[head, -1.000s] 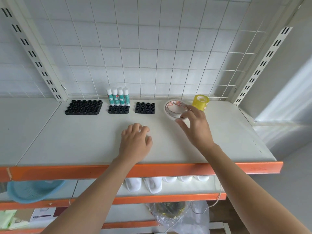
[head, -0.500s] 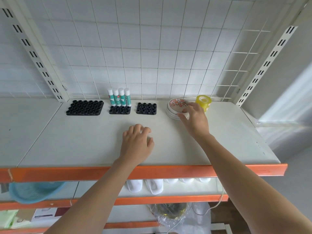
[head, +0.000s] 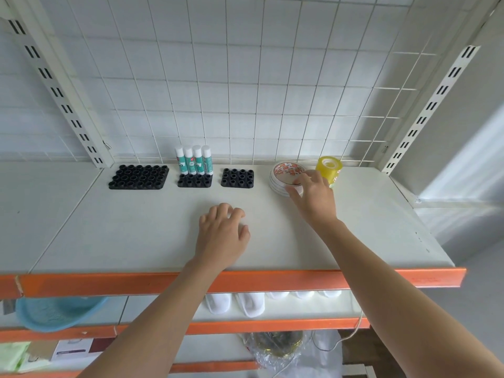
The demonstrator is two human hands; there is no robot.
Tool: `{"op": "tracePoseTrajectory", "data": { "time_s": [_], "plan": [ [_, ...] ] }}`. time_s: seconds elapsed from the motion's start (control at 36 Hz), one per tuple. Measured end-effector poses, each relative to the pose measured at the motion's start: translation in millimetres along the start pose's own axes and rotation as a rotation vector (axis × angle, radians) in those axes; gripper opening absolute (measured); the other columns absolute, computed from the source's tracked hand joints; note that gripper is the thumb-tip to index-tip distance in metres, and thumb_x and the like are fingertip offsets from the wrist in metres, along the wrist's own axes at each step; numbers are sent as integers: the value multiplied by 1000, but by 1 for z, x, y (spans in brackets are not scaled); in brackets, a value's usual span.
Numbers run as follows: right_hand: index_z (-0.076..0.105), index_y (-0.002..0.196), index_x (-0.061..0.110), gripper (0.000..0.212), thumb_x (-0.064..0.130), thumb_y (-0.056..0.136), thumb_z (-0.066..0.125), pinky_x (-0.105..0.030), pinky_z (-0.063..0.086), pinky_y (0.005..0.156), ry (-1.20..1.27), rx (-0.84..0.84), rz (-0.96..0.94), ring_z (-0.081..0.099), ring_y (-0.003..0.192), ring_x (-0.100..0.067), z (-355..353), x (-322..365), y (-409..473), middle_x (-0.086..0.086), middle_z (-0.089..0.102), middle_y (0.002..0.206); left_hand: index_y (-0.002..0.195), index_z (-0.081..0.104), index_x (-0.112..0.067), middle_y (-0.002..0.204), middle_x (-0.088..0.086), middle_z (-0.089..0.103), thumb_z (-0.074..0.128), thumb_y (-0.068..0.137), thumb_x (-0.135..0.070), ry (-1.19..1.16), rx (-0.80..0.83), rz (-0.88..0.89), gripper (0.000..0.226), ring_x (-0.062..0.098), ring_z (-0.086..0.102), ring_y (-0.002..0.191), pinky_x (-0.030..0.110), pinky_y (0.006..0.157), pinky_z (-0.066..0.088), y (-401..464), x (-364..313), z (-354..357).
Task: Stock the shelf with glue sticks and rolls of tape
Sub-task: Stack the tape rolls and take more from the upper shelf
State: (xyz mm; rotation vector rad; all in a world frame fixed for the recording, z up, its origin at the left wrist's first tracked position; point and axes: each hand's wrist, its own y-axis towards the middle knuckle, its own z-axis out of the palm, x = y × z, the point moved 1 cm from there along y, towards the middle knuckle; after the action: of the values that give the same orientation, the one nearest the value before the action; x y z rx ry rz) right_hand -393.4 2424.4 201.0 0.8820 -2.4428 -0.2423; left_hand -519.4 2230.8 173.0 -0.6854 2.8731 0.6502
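A stack of white tape rolls (head: 282,177) with red print on top lies flat at the back of the white shelf (head: 136,230). My right hand (head: 313,197) grips its front right edge with thumb and fingers. Just right of it stands a yellow tape roll (head: 328,166), partly hidden by that hand. Several glue sticks (head: 193,160) with white caps and teal labels stand upright in the back row of the middle black holder (head: 195,181). My left hand (head: 222,236) rests on the shelf's middle with loosely curled fingers, holding nothing.
A large black holder (head: 139,177) and a small one (head: 237,178) sit empty beside the middle holder. A wire grid (head: 245,91) backs the shelf, whose front edge is orange (head: 272,281). Below are white slippers (head: 234,302), a blue basin (head: 57,312) and a plastic bag (head: 278,347).
My right hand has carried the tape rolls back toward the wire grid and laid them flat beside the yellow roll. The left hand has stayed in place.
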Motion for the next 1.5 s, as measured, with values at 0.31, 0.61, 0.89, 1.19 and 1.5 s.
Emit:
{"op": "tracePoseTrajectory", "data": {
  "time_s": [0.31,0.61,0.89,1.19,1.5],
  "plan": [
    [65,109,15,29,38,94,55,-42,42,84,-121,14,-56,48,110,-32,-2,7,-1,-5,54,123,94,67,-20,93,4,60,38,77,-41,3,-19,4,40,27,58,88,38,72,45,0,0,0],
    [66,109,15,26,32,97,51,-39,41,83,-140,89,-62,49,110,-30,0,12,6,-7,57,114,95,67,-20,94,3,60,39,77,-39,5,-11,-2,38,26,58,88,39,74,45,0,1,1],
    [65,108,15,27,34,97,51,-39,38,81,-165,93,-58,52,108,-29,-1,14,5,-6,56,113,97,67,-20,96,3,59,38,78,-40,-8,23,-14,40,26,57,91,40,76,45,0,1,-1],
    [52,129,19,36,35,97,48,-44,44,81,-210,86,-33,51,111,-33,-1,21,-14,-9,44,133,95,67,-20,94,2,60,40,78,-39,9,73,-17,37,26,58,88,38,73,46,-1,-3,-9],
    [53,130,21,37,34,97,51,-46,46,79,-177,59,-90,53,109,-35,-27,40,-58,-11,51,131,126,53,-14,129,5,48,42,97,-28,34,455,10,35,27,42,123,36,98,39,0,-12,-42]
  ]
}}
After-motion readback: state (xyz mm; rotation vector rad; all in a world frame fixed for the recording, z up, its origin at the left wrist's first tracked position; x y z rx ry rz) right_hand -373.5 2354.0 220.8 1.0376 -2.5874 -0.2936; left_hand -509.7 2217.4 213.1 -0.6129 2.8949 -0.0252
